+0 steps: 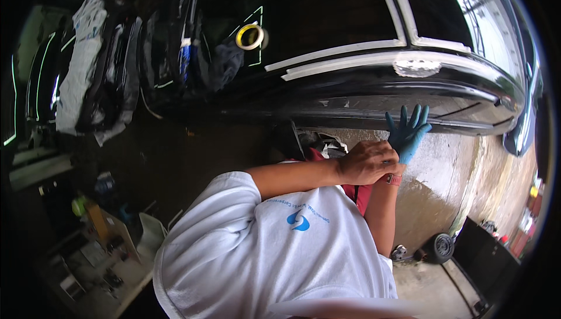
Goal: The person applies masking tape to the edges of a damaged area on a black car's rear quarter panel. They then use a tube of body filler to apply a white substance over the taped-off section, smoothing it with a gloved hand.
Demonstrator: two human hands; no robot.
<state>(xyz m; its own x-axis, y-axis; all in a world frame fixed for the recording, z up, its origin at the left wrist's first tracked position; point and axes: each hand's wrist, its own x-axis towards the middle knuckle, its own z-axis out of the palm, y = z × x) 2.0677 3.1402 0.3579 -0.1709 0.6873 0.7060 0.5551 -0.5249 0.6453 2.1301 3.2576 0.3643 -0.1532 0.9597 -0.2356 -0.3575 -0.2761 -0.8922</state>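
Left hand (367, 161) pinches blue glove (409, 135) cuff on spread right hand (408, 132).

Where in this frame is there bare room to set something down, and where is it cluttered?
Bare wet concrete floor lies between the black car body and the small wheel, right of the gloved right hand. The workbench at lower left is crowded.

blue glove (408, 132), fingers spread upward, beside black car body (350, 85).
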